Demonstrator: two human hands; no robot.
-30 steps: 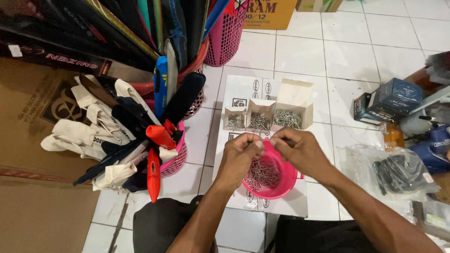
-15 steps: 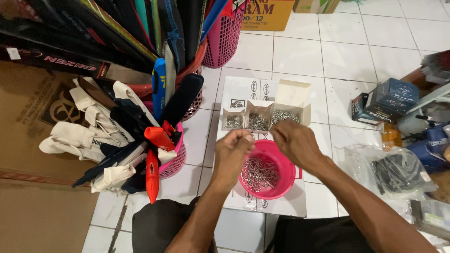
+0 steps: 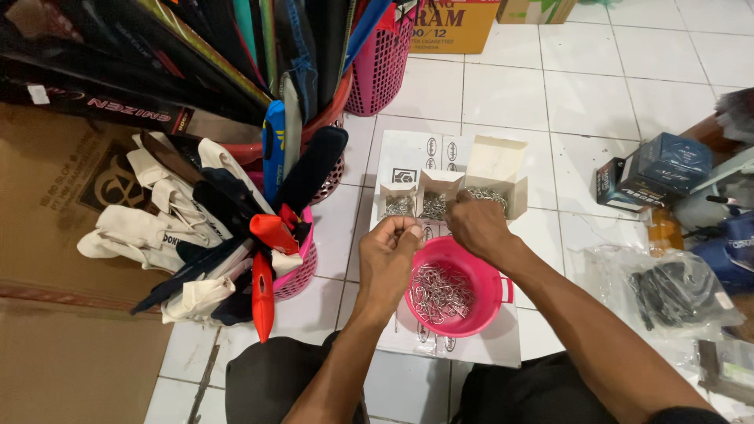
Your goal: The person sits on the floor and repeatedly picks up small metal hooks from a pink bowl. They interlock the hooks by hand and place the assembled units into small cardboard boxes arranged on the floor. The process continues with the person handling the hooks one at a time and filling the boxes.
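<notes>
My left hand [image 3: 390, 250] is pinched shut above the round pink plastic bowl [image 3: 479, 310] of metal hooks [image 3: 440, 294]; what it holds I cannot tell. At one o'clock, my right hand [image 3: 476, 224] reaches into the small open cardboard boxes [image 3: 440, 196], grip hidden. The hooks lie jumbled, no common axis.

Whatever the left hand [image 3: 390, 253] pinches is too small to tell.

Pink bowl [image 3: 465, 294] — heaped metal hooks [image 3: 440, 292]

Right hand [image 3: 477, 226] now up from pink bowl [image 3: 481, 314] to small boxes [image 3: 440, 196].
</notes>
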